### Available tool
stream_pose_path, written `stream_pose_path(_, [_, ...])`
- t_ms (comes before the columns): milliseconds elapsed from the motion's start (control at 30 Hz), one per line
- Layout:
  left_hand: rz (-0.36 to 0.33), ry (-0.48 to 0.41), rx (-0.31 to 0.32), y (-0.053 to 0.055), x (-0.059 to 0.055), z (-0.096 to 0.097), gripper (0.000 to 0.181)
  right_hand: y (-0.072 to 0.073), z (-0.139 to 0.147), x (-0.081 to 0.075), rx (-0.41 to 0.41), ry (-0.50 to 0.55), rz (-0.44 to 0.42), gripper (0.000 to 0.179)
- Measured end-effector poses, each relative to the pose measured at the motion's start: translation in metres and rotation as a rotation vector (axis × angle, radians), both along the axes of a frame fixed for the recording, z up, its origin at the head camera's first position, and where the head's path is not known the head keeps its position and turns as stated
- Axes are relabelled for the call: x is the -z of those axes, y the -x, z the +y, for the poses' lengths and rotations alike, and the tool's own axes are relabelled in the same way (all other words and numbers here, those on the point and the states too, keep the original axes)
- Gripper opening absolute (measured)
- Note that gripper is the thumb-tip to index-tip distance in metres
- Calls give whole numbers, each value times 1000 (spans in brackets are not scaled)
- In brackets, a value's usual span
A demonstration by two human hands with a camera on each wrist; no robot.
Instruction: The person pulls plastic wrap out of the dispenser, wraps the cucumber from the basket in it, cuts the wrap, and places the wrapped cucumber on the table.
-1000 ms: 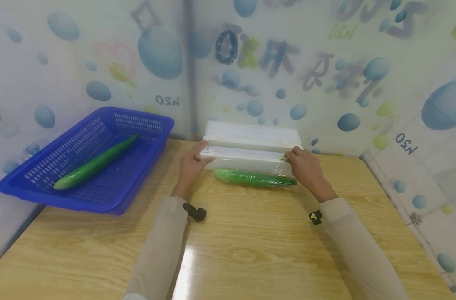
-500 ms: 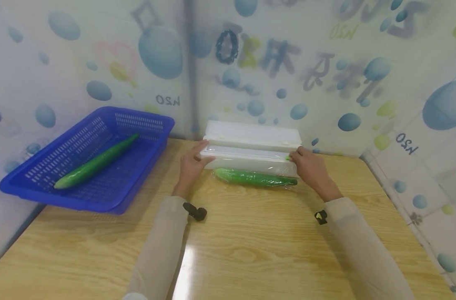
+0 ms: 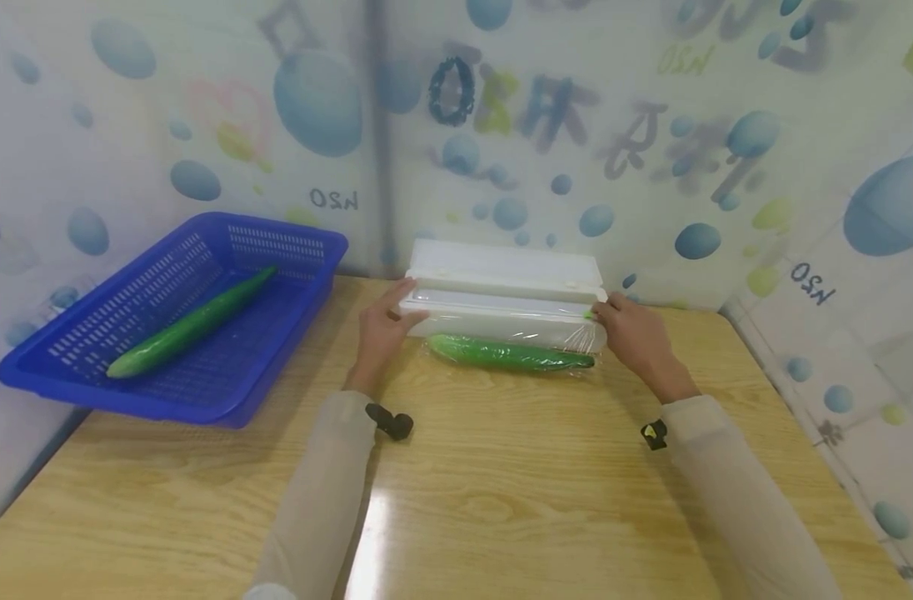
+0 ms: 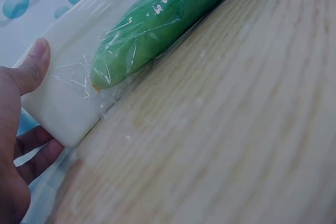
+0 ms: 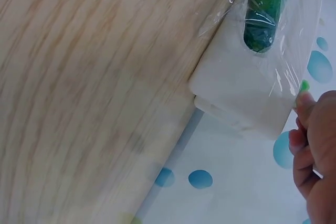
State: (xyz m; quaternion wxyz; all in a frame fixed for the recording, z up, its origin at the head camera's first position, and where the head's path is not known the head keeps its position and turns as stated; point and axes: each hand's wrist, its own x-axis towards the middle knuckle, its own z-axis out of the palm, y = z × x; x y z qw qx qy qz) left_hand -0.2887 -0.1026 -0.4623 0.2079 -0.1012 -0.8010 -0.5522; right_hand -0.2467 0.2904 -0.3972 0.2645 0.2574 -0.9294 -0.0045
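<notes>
A white cling film dispenser (image 3: 486, 323) lies at the back of the table with its lid (image 3: 505, 262) raised. My left hand (image 3: 381, 337) holds its left end, thumb on the front face and fingers behind, as the left wrist view shows. At the right end, my right hand (image 3: 638, 340) pinches the small green slide cutter (image 5: 304, 85) between thumb and finger. A cucumber (image 3: 509, 354) rests against the dispenser's front, covered in clear film (image 4: 79, 74). Wrinkled film runs from the cucumber up to the dispenser's top edge.
To the left stands a blue plastic basket (image 3: 295, 329) with an unwrapped cucumber (image 3: 194, 325) in it. A patterned wall (image 3: 516, 150) rises right behind the dispenser. The wooden table (image 3: 516, 483) extends toward me, with its right edge beside another wall.
My right hand has slid the green cutter rightward along the dispenser to its right end. The left hand stays at the left end, and the wrapped cucumber keeps its place.
</notes>
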Motion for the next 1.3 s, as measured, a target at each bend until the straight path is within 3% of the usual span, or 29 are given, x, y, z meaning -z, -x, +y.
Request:
stream_pose_path(600, [11,39,-11,4,4,-1,53,-2,12,4,35,11,-14,12])
stream_pose_path(1300, [-30,6,12,0,0,0,55,-5,25,6,8,59,95,15])
